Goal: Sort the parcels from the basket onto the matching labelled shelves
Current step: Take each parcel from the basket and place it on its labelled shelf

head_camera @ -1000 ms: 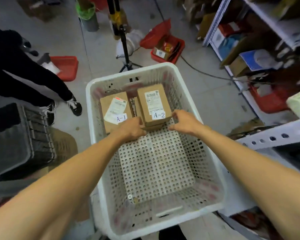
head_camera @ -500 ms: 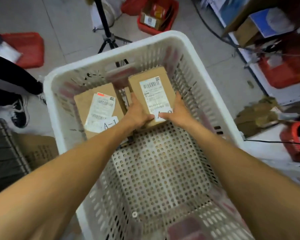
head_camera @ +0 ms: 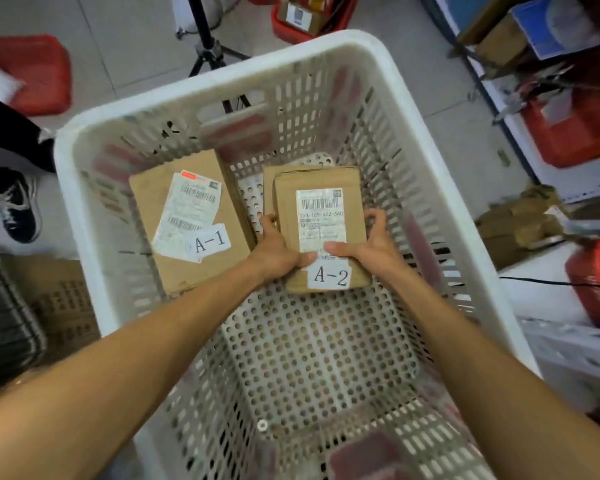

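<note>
Left parcel (head_camera: 187, 233) is showing "A-1" — right parcel (head_camera: 321, 223) is showing "A-2"; finer print is proving illegible.

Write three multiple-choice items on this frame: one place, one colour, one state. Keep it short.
1. Where does the A-1 parcel lie relative to the A-2 parcel?
A) on top of it
B) to its left
C) to its right

2. What colour is the basket that holds them?
A) white
B) blue
C) green

3. How is the A-2 parcel handled?
A) lying untouched
B) pushed by one flat palm
C) gripped by the left hand and the right hand

Answers:
1 B: the A-1 tag sits left of the A-2 tag.
2 A: the rim and perforated walls are white.
3 C: fingers curl round both its sides.
</note>
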A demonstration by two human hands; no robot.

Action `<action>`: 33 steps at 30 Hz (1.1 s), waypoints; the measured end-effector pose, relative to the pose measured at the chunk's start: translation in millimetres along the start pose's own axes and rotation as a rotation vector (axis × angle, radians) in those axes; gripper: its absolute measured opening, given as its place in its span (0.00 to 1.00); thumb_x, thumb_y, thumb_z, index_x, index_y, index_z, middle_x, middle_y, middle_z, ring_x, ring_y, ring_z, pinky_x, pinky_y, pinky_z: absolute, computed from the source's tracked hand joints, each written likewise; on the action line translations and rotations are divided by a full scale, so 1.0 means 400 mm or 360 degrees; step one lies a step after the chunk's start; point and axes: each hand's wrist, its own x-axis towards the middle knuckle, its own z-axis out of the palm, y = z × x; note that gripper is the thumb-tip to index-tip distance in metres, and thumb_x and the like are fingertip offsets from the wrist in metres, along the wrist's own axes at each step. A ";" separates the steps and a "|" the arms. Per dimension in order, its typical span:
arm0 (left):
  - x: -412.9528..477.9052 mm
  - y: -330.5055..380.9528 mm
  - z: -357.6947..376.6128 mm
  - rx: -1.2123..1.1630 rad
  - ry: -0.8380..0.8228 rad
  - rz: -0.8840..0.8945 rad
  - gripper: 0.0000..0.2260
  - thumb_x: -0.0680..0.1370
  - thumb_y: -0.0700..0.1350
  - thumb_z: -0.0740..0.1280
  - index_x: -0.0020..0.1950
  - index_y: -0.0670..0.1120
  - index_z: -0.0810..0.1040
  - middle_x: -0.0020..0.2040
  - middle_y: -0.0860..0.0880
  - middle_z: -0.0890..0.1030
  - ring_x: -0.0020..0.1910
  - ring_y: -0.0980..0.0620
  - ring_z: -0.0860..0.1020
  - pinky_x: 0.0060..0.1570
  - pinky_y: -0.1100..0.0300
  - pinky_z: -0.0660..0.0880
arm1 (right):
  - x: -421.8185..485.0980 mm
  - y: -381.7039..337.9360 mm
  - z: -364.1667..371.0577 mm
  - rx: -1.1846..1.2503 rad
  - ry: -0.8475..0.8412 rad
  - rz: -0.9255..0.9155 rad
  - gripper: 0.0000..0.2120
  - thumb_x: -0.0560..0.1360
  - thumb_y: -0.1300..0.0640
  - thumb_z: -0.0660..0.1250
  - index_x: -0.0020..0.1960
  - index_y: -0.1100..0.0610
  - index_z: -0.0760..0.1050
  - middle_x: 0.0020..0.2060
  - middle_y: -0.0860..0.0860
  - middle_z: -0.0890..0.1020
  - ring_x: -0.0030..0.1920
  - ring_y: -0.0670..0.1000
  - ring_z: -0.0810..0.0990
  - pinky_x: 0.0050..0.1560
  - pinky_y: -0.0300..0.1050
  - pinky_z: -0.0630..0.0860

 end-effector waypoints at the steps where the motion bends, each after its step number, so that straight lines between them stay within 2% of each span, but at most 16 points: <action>1: 0.004 -0.010 0.006 -0.0050 0.0020 0.0057 0.51 0.70 0.40 0.76 0.76 0.45 0.39 0.71 0.50 0.67 0.71 0.51 0.65 0.72 0.52 0.62 | 0.002 0.003 0.003 0.0025 -0.0034 -0.0030 0.49 0.65 0.55 0.80 0.73 0.51 0.51 0.61 0.49 0.76 0.54 0.46 0.77 0.50 0.40 0.75; 3: 0.005 -0.025 0.014 -0.0224 0.0047 0.0172 0.55 0.68 0.34 0.76 0.78 0.50 0.36 0.73 0.50 0.64 0.71 0.52 0.65 0.71 0.51 0.63 | 0.005 0.007 0.011 0.0106 -0.0100 -0.0089 0.57 0.62 0.55 0.81 0.78 0.46 0.45 0.66 0.48 0.74 0.62 0.48 0.76 0.63 0.50 0.74; 4: 0.004 -0.030 0.018 -0.0308 0.0060 0.0215 0.55 0.68 0.31 0.75 0.78 0.53 0.37 0.74 0.50 0.65 0.71 0.52 0.65 0.70 0.51 0.65 | 0.010 0.016 0.014 0.0139 -0.0114 -0.0127 0.59 0.61 0.55 0.81 0.78 0.45 0.45 0.67 0.48 0.74 0.64 0.48 0.75 0.65 0.53 0.73; 7: -0.005 -0.044 0.031 -0.0454 0.0080 0.0305 0.55 0.68 0.28 0.73 0.78 0.57 0.40 0.72 0.50 0.68 0.69 0.52 0.69 0.67 0.51 0.69 | 0.014 0.046 0.018 0.0232 -0.0139 -0.0211 0.56 0.61 0.57 0.80 0.78 0.43 0.49 0.66 0.47 0.75 0.63 0.46 0.76 0.65 0.55 0.73; 10: -0.045 -0.062 0.032 -0.0375 0.0042 0.0339 0.55 0.66 0.33 0.77 0.78 0.60 0.45 0.70 0.53 0.71 0.67 0.54 0.71 0.64 0.54 0.72 | -0.017 0.074 0.021 0.0322 -0.0132 -0.0262 0.52 0.64 0.62 0.79 0.77 0.44 0.51 0.65 0.46 0.76 0.62 0.45 0.77 0.64 0.53 0.74; 12: -0.085 -0.080 0.041 -0.0277 -0.0001 0.0354 0.55 0.65 0.36 0.79 0.77 0.61 0.46 0.67 0.58 0.72 0.61 0.63 0.73 0.57 0.64 0.75 | -0.060 0.106 0.023 0.0402 -0.0118 -0.0276 0.50 0.66 0.64 0.77 0.77 0.46 0.52 0.65 0.46 0.76 0.61 0.44 0.77 0.62 0.50 0.76; 14: -0.129 -0.100 0.063 -0.0238 0.0028 0.0372 0.55 0.65 0.34 0.78 0.78 0.61 0.45 0.60 0.65 0.71 0.52 0.76 0.72 0.47 0.74 0.73 | -0.107 0.135 0.022 0.0416 -0.0134 -0.0303 0.48 0.67 0.66 0.76 0.77 0.48 0.52 0.65 0.47 0.76 0.61 0.44 0.77 0.62 0.48 0.76; 16: -0.173 -0.115 0.092 -0.0297 0.0055 0.0349 0.56 0.65 0.32 0.77 0.78 0.60 0.44 0.57 0.66 0.70 0.48 0.79 0.71 0.44 0.77 0.73 | -0.144 0.150 0.006 0.0391 -0.0164 -0.0331 0.50 0.66 0.67 0.76 0.77 0.48 0.52 0.66 0.48 0.75 0.63 0.45 0.76 0.63 0.51 0.75; 19: -0.247 -0.118 0.130 -0.0381 0.0092 0.0360 0.57 0.64 0.32 0.77 0.78 0.60 0.43 0.61 0.61 0.71 0.52 0.72 0.72 0.46 0.74 0.74 | -0.203 0.136 -0.039 0.0237 -0.0212 -0.0422 0.54 0.63 0.63 0.79 0.77 0.43 0.50 0.67 0.45 0.74 0.63 0.45 0.75 0.64 0.51 0.73; 22: -0.347 -0.079 0.153 -0.0369 0.0180 0.0468 0.56 0.64 0.31 0.77 0.78 0.60 0.46 0.63 0.58 0.73 0.55 0.69 0.73 0.46 0.73 0.75 | -0.281 0.095 -0.083 0.0186 -0.0256 -0.0525 0.52 0.63 0.63 0.79 0.76 0.41 0.54 0.64 0.44 0.76 0.60 0.42 0.76 0.60 0.46 0.75; 25: -0.480 -0.012 0.155 -0.0344 0.0249 0.0587 0.58 0.62 0.34 0.79 0.77 0.62 0.46 0.69 0.53 0.71 0.66 0.56 0.72 0.54 0.66 0.75 | -0.380 0.022 -0.115 0.0209 -0.0263 -0.0639 0.51 0.58 0.60 0.80 0.74 0.44 0.59 0.61 0.45 0.79 0.60 0.46 0.79 0.59 0.52 0.77; 29: -0.693 0.092 0.129 -0.0291 0.0442 0.0836 0.61 0.53 0.46 0.83 0.74 0.69 0.48 0.68 0.52 0.68 0.67 0.49 0.70 0.62 0.53 0.73 | -0.541 -0.111 -0.161 0.0396 -0.0351 -0.0780 0.45 0.61 0.72 0.76 0.73 0.54 0.63 0.57 0.51 0.82 0.54 0.50 0.83 0.46 0.47 0.81; 31: -0.799 0.138 0.118 -0.0284 0.0504 0.0978 0.60 0.56 0.43 0.83 0.75 0.69 0.48 0.66 0.54 0.68 0.65 0.51 0.72 0.60 0.56 0.75 | -0.639 -0.174 -0.182 0.0435 -0.0377 -0.0912 0.45 0.59 0.72 0.75 0.72 0.58 0.62 0.55 0.53 0.83 0.52 0.51 0.84 0.43 0.45 0.80; 33: -0.900 0.176 0.116 -0.0277 0.0514 0.1138 0.58 0.62 0.37 0.80 0.76 0.65 0.46 0.63 0.60 0.69 0.61 0.63 0.75 0.54 0.65 0.76 | -0.744 -0.226 -0.197 0.0433 -0.0379 -0.1057 0.45 0.59 0.70 0.74 0.73 0.59 0.60 0.55 0.52 0.82 0.50 0.48 0.84 0.42 0.41 0.80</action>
